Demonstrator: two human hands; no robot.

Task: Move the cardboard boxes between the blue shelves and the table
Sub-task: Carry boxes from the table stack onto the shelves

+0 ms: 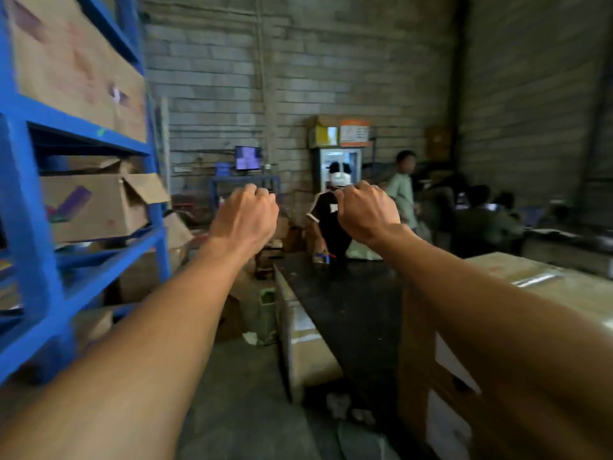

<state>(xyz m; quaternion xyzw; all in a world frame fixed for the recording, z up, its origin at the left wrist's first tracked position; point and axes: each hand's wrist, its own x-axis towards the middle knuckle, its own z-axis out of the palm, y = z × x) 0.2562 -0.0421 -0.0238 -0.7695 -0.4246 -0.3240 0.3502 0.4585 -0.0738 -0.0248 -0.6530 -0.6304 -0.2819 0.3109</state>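
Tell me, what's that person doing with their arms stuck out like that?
Someone is standing in a storeroom with both arms stretched forward. The left hand and the right hand are curled into fists in mid-air, and neither holds anything. Cardboard boxes sit on the blue shelves to the left, one open box with its flaps up. A big taped box sits low on the right. No box is being carried at this moment. Other people are at the back of the room.
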